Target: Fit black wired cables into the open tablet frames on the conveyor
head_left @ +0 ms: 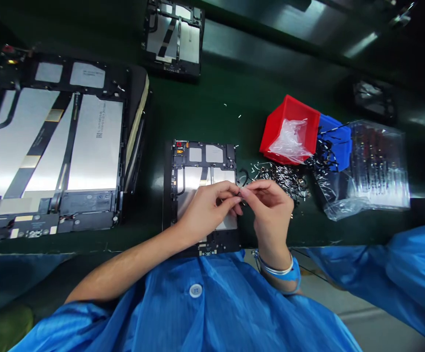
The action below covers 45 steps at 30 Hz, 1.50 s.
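Observation:
My left hand (208, 209) and my right hand (271, 210) meet above the bench, their fingertips pinching a small black part (240, 192). It is mostly hidden by my fingers, and a thin, curved black strand (243, 178) rises close by. I cannot tell if the strand belongs to it. My left hand rests over an open tablet frame (205, 156) with a silver battery panel and black ribbon strips. A heap of small black-and-silver parts (278, 180) lies just beyond my right hand. An antistatic strap (281, 271) circles my right wrist.
A larger open tablet housing (51, 146) lies at the left, and another (173, 36) at the far edge of the green bench (230, 83). To the right stand a red bin (293, 124) holding clear plastic, a blue bin (339, 142), and a clear parts bag (377, 166).

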{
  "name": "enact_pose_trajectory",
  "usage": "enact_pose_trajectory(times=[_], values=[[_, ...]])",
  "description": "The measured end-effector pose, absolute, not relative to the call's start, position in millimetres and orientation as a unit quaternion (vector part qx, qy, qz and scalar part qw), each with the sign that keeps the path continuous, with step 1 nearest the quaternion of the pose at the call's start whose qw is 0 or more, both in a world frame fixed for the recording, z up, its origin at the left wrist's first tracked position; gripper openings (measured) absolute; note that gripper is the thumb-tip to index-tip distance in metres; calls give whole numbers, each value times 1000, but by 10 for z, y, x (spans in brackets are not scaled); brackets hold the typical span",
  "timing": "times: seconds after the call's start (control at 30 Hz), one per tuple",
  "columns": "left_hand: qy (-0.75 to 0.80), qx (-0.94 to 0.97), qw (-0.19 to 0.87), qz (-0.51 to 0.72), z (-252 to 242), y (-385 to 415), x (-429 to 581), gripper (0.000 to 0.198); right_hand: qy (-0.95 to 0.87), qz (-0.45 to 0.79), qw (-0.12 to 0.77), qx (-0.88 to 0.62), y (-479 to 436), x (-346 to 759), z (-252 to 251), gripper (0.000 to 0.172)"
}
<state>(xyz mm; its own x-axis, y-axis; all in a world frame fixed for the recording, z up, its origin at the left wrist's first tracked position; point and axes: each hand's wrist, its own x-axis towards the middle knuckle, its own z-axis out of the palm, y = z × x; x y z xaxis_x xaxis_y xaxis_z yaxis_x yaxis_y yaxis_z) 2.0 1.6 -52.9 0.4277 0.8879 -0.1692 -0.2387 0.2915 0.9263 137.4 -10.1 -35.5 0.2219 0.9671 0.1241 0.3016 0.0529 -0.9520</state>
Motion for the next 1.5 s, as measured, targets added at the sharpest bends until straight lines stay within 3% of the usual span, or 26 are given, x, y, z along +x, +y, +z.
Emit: enact_pose_trajectory(times=[0.13, 0.23, 0.4, 0.67, 0.8, 1.13, 1.37, 1.5], values=[[378, 460, 690, 412, -527, 8, -5, 14, -699, 116, 425, -563, -137, 1407, -319, 15], [382, 497, 655, 423, -530, 4, -16, 18, -771, 58, 372, -514, -121, 1438, -251, 18], [365, 509, 662, 412, -551, 21, -25, 24, -778, 53, 365, -508, -68, 1471, -222, 17], [340, 372, 789, 350, -566, 54, -29, 18, -745, -12, 386, -543, -27, 1574, -316, 16], [358, 350, 790, 355, -548, 65, -47, 4, -802, -28, 375, -465, -77, 1518, -309, 21], [355, 367, 776, 370, -553, 53, -19, 17, -807, 20, 343, -480, -85, 1540, -318, 17], [396, 451, 708, 372, -550, 25, -34, 19, -828, -3, 323, -459, -132, 1481, -296, 21], [365, 366, 776, 361, -512, 60, -68, 13, -783, -107, 359, -496, 167, 1769, -235, 18]])
